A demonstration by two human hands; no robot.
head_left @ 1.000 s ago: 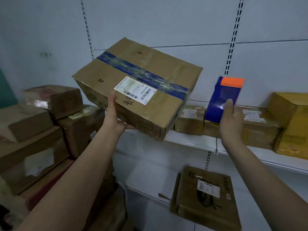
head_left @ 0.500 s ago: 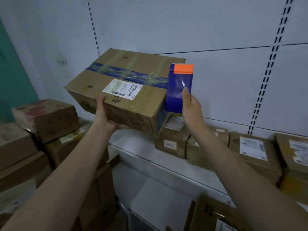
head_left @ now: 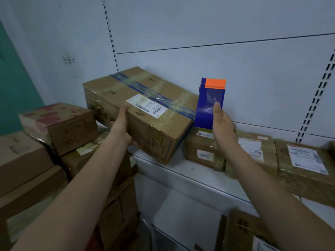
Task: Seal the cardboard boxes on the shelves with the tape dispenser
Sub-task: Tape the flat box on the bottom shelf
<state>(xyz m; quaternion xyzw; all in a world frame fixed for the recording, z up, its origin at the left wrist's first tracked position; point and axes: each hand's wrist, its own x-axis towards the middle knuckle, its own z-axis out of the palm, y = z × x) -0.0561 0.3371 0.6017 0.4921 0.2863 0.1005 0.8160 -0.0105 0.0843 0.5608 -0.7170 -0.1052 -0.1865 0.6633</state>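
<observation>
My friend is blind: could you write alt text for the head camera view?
A person's left hand grips a taped cardboard box on a white shelf, while the right hand holds up a blue tape dispenser beside it.

Pale grey panelled wall (head_left: 235, 24) with slotted uprights (head_left: 110, 33); teal wall (head_left: 16, 91) left; white shelf (head_left: 190, 176); dim light.

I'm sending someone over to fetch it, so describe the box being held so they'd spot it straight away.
Look at the white shelf against the wall. At its left end the left hand grips the biggest cardboard box, tilted. Unlike the smaller parcels to its right, it has blue tape across the top beside a white label.
</observation>
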